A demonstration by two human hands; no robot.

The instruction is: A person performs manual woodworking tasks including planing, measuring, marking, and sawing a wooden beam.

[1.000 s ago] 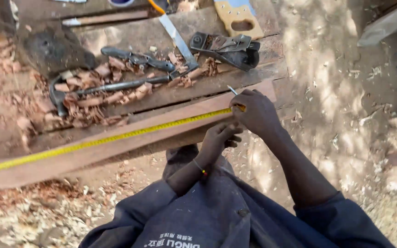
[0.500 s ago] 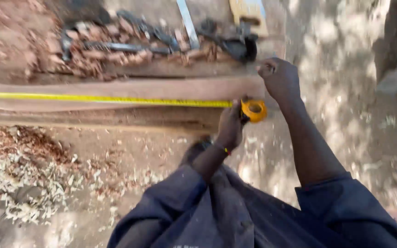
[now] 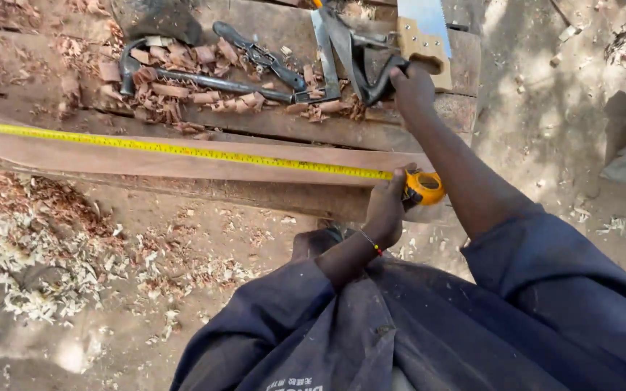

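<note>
The person wears a dark navy work garment of plain cloth, creased and a little dusty. Its sleeves are pushed up, leaving both forearms bare from about the elbow. The left hand (image 3: 385, 210) has a thin bracelet (image 3: 372, 242) at the wrist, with a small red and yellow part. The right hand (image 3: 413, 87) is bare, with nothing worn at the wrist. Pale printed letters show low on the garment's front

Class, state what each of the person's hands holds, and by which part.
Left hand grips the yellow tape measure by its case. Right hand reaches the dark tool handle; grip unclear.
</note>
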